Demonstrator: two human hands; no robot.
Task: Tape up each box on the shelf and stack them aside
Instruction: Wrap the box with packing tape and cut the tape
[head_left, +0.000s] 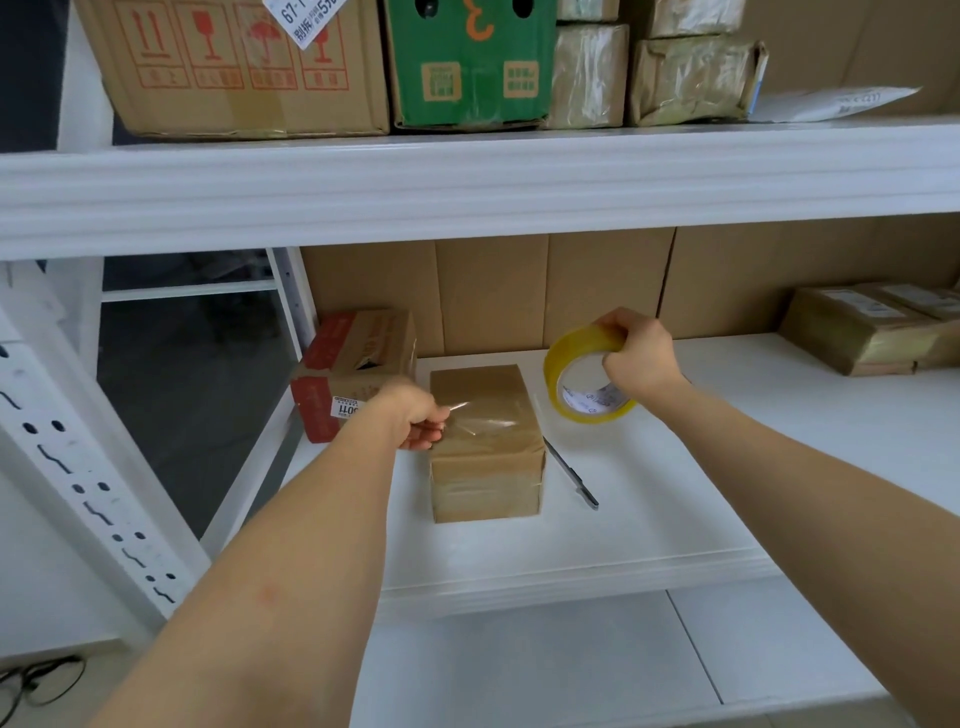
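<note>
Box (485, 441) taping is the step in hand: a plain brown carton sits on the white shelf (675, 493), near the front and a little left of middle, already glossy with clear film on its top and near face.

Furthest left, a red-and-brown carton (358, 364) stands at the shelf's end, just beside the box. Next comes the left hand (415, 418), at the box's left top edge, its fingers curled and pinching the free end of the tape strip (480, 418), which lies stretched across the lid. Right of the box a knife (571, 473) lies flat on the shelf, close by its lower right corner. Beyond that the right hand (641, 358) holds the yellowish roll (589, 382) lifted off the shelf, fingers wrapped through its core, up and to the right of the box. Far right, a pile of wrapped parcels (872, 330) rests well apart.

The next move, I judge, calls for pressing the strip down flat and cutting it free from the roll, which means one hand letting go to reach the knife while the film is kept taut.
</note>
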